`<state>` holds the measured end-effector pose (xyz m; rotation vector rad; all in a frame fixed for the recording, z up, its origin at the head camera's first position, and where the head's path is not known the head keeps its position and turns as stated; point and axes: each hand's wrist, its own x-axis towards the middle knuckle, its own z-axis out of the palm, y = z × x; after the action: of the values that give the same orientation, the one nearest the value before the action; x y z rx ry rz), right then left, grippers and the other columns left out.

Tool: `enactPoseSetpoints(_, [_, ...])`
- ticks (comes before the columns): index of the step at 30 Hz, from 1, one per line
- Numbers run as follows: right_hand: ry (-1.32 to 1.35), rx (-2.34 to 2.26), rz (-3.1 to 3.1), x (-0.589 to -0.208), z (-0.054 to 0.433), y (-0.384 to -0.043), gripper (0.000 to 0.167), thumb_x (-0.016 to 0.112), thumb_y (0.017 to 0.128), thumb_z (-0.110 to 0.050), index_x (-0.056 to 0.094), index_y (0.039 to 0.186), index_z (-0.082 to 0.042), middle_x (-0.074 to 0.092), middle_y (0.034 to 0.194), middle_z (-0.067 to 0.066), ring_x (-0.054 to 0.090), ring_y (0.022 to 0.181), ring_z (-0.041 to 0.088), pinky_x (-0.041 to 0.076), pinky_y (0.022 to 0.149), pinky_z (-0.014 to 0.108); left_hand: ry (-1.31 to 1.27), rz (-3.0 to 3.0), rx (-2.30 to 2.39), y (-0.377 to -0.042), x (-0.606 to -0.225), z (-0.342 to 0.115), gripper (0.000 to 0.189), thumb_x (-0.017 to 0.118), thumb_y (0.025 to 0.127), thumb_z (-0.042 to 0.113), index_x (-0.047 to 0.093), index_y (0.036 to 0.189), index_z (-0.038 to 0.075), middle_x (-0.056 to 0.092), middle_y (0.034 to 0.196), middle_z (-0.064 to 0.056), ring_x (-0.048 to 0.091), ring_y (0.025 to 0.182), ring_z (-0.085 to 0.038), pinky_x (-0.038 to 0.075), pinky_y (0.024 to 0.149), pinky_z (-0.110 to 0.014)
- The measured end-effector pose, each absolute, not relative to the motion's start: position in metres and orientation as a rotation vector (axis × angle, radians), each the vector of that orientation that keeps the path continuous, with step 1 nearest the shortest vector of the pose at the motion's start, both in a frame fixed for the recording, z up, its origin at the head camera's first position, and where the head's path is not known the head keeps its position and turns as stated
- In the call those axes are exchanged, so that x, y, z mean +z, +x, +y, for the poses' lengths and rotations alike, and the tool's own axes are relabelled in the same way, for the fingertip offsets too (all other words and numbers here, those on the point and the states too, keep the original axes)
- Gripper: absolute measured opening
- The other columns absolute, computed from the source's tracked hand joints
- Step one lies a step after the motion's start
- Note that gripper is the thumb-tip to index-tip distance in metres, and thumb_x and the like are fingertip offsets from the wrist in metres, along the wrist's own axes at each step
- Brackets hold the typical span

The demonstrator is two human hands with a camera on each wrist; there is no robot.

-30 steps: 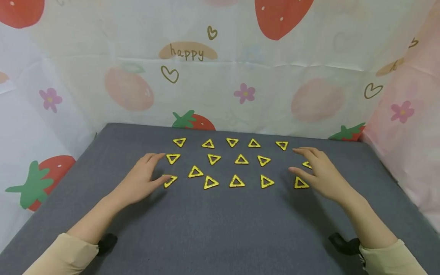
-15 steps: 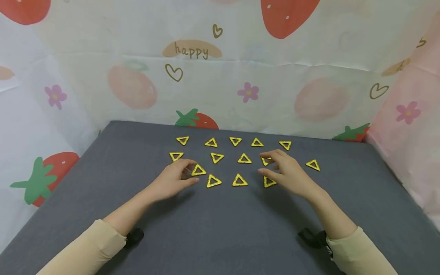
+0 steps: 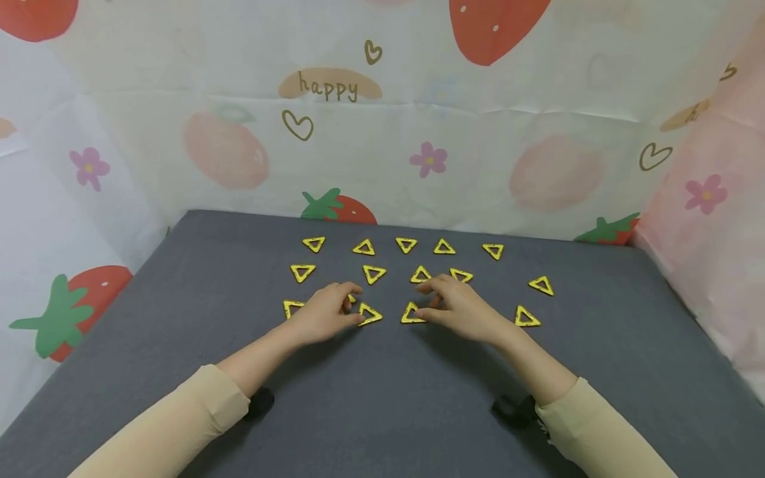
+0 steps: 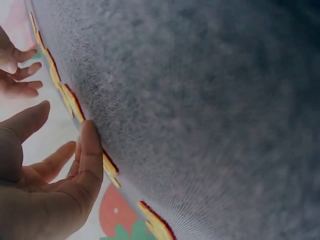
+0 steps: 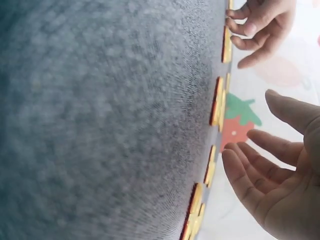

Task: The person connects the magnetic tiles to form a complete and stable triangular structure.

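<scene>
Several yellow hollow triangles lie flat on the dark grey table. My left hand (image 3: 325, 313) hovers over the near row, fingers bent and apart, its thumb tip overlapping one triangle (image 3: 372, 309). Another triangle behind it is mostly hidden by the fingers. Facing it, my right hand (image 3: 463, 309) has its thumb tip over a triangle (image 3: 406, 313) and its fingertips by one farther back (image 3: 421, 281). In the left wrist view, the left hand (image 4: 55, 200) holds nothing between thumb and fingers. The right wrist view likewise has the right hand (image 5: 285, 185) with nothing in it.
The grey table (image 3: 382, 411) ends at a white cloth backdrop (image 3: 358, 153) printed with strawberries, flowers and hearts. Two triangles lie off to the right, one nearer (image 3: 528, 324) and one farther (image 3: 550, 286). A back row of triangles (image 3: 313, 239) runs near the far edge.
Both hands have moved inward over the triangles, the left hand to the right and the right hand to the left, coming closer together. The triangles they passed over lie where they were.
</scene>
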<state>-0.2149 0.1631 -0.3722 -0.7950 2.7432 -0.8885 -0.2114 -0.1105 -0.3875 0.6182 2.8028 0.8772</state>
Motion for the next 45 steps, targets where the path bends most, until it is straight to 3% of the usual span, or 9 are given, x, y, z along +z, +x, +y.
enactPoseSetpoints(9, [-0.744, -0.863, 2.705, -0.383, 0.160, -0.219, 0.054, 0.068, 0.094, -0.032, 0.053, 0.139, -0.006, 0.055, 0.136, 0.013, 0.064, 0.100, 0.019, 0.053, 0.080, 0.032, 0.621, 2.751, 0.819, -0.216, -0.389, -0.106, 0.048, 0.068, 0.093, 0.023, 0.056, 0.135, 0.001, 0.058, 0.090, -0.008, 0.049, 0.074, -0.016, 0.040, 0.069, -0.028])
enactPoseSetpoints(14, [-0.762, -0.850, 2.739, -0.389, 0.158, -0.221, 0.053, 0.068, 0.094, -0.031, 0.054, 0.138, -0.004, 0.058, 0.127, 0.014, 0.059, 0.097, 0.019, 0.050, 0.081, 0.034, 0.611, 2.763, 0.816, -0.216, -0.391, -0.104, 0.047, 0.068, 0.093, 0.021, 0.057, 0.134, 0.002, 0.057, 0.088, -0.008, 0.048, 0.074, -0.016, 0.040, 0.070, -0.028])
enactPoseSetpoints(29, [-0.869, -0.769, 2.796, -0.395, 0.155, -0.221, 0.045, 0.069, 0.093, -0.024, 0.060, 0.133, -0.005, 0.057, 0.112, 0.012, 0.048, 0.084, 0.016, 0.040, 0.073, 0.026, 0.628, 2.810, 0.759, -0.216, -0.395, -0.100, 0.044, 0.071, 0.091, 0.019, 0.061, 0.130, 0.003, 0.059, 0.084, -0.005, 0.049, 0.076, -0.015, 0.041, 0.071, -0.030])
enactPoseSetpoints(45, [-0.878, -0.741, 2.803, -0.394, 0.152, -0.218, 0.038, 0.071, 0.092, -0.022, 0.063, 0.125, -0.006, 0.056, 0.118, 0.013, 0.053, 0.089, 0.015, 0.047, 0.079, 0.029, 0.545, 2.833, 0.830, -0.211, -0.393, -0.099, 0.039, 0.079, 0.084, 0.016, 0.064, 0.118, 0.005, 0.060, 0.091, -0.008, 0.051, 0.078, -0.017, 0.043, 0.073, -0.031])
